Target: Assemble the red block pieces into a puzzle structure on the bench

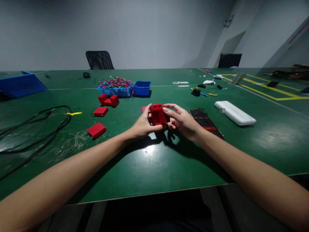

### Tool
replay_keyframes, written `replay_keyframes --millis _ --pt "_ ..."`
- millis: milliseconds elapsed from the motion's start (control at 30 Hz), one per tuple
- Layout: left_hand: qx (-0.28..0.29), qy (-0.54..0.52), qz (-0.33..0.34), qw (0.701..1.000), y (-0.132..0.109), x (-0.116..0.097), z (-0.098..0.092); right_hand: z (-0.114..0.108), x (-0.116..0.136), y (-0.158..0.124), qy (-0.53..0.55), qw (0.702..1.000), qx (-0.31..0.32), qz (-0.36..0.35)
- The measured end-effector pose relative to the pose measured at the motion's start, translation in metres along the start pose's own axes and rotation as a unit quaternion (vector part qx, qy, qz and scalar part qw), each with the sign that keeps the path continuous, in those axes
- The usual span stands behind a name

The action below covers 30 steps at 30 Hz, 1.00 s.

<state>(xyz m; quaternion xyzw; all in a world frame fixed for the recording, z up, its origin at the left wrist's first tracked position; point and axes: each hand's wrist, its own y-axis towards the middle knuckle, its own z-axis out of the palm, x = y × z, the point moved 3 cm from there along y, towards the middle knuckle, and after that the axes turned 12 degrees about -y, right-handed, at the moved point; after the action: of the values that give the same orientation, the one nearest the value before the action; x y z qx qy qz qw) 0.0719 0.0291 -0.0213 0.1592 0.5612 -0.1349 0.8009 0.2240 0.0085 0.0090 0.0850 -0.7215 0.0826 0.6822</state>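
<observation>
Left hand [142, 126] clamping thumb and fingers on left side of red, blocky, plastic-looking part with two round holes and squared recess [157, 116]; right hand [185, 124] gripping its right side, fingers bent. Part sitting between hands, above glossy, scuffed green tabletop [135, 180]. Black, flat, rectangular phone [205, 121] lying beside right hand. Smooth, white, round-edged slab [235, 112] resting farther right. Red U-shaped piece [108, 101] standing near blue, straight-walled bin [120, 92] heaped with tangled, thin, multicoloured wires [115, 82].
</observation>
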Motion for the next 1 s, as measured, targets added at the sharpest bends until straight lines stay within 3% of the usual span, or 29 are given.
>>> replay_keyframes --millis 333,567,1000 --pt "0.028 -0.003 0.005 1.0 -0.0012 -0.0008 0.0022 -0.0034 0.0009 0.0029 -0.062 0.998 0.011 0.016" --pt "0.038 0.009 0.014 0.999 0.0008 0.0035 0.0002 -0.0026 0.0045 -0.0012 -0.147 0.988 0.008 -0.057" --pt "0.068 0.064 0.057 0.994 0.0065 0.0056 0.0015 -0.005 0.0087 -0.0068 -0.263 0.956 -0.047 -0.122"
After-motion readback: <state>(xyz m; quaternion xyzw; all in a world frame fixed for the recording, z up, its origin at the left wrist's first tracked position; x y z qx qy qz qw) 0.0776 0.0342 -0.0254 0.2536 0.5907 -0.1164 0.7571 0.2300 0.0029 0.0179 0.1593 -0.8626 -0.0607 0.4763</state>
